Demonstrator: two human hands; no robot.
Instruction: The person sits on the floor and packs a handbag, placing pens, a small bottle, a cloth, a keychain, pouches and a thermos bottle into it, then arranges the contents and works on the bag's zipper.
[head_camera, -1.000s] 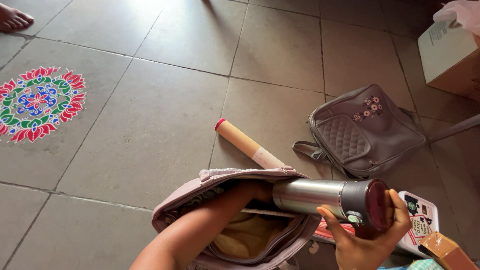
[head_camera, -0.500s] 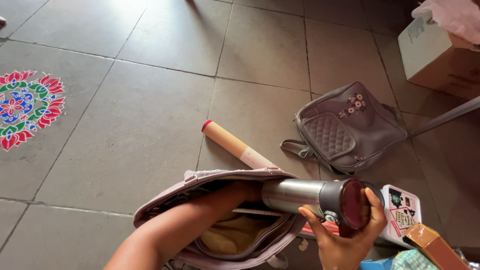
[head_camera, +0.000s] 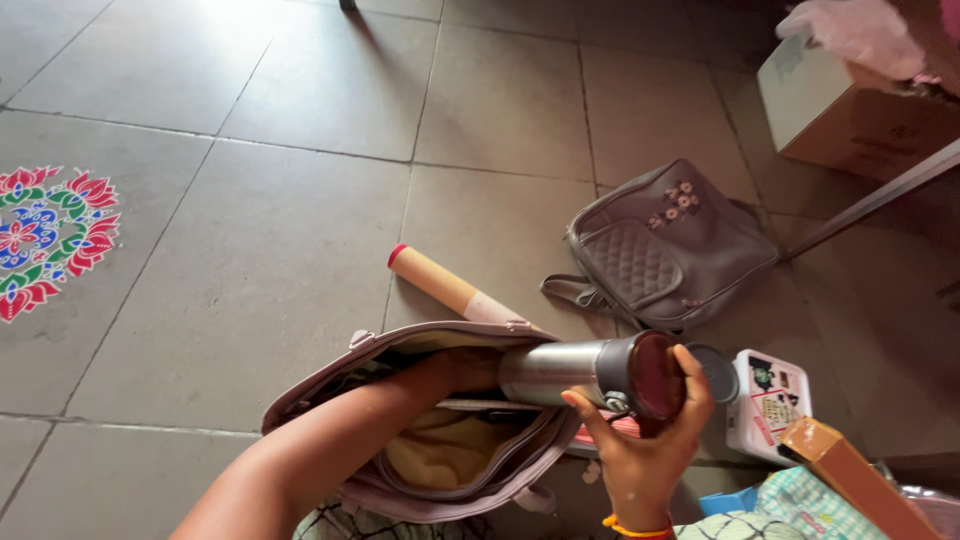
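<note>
From the head camera, the right hand (head_camera: 648, 440) is wrapping its grip around the lid end of a steel flask (head_camera: 585, 372), thumb on the near side and fingers curling over the dark red cap, while the flask is lying almost level with its base end pointing into the open mouth of a pale pink bag (head_camera: 420, 420) on the floor (head_camera: 250, 270). The left hand (head_camera: 462, 368) is reaching deep inside that bag, its fingers hidden by the rim, so I cannot tell whether its grip is closed on anything or simply spreading the opening. To do this well, the flask probably needs to be kept in line with the opening so that its base is not catching on the zip edge or the inner pocket, and the hand inside should be holding the lining and the yellow cloth (head_camera: 440, 462) clear of the flask's path. A firm hold near the lid looks sensible, since the steel body is smooth and could be slipping. A cardboard tube (head_camera: 440, 285) with a red cap is lying just behind the bag, a grey quilted backpack (head_camera: 665, 250) is resting further off, and a white printed box (head_camera: 775, 400) is sitting just beside the right hand, near a brown carton (head_camera: 850, 470).
</note>
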